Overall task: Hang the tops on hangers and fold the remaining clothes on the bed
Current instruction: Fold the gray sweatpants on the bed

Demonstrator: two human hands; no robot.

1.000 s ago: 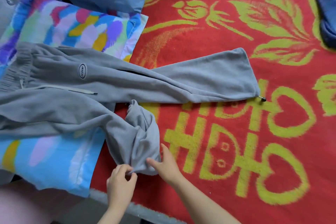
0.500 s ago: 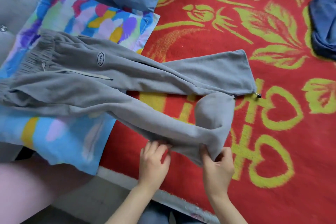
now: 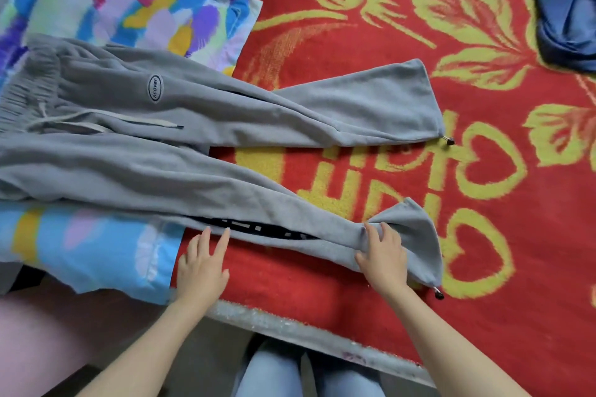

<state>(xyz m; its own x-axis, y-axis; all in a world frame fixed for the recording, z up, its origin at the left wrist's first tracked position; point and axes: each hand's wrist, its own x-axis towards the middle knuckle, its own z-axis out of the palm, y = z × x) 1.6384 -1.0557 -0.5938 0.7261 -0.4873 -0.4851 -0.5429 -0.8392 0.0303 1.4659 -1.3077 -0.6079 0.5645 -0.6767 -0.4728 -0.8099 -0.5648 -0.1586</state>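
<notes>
Grey sweatpants (image 3: 180,151) lie spread across the red and yellow blanket (image 3: 483,171), waistband over the colourful pillow (image 3: 106,10) on the left, both legs running right. The right hand (image 3: 382,255) presses flat on the near leg close to its cuff, fingers spread, gripping nothing. The left hand (image 3: 201,263) lies open on the blanket, fingertips touching that leg's lower edge. A blue garment (image 3: 567,3) sits top right, well apart
</notes>
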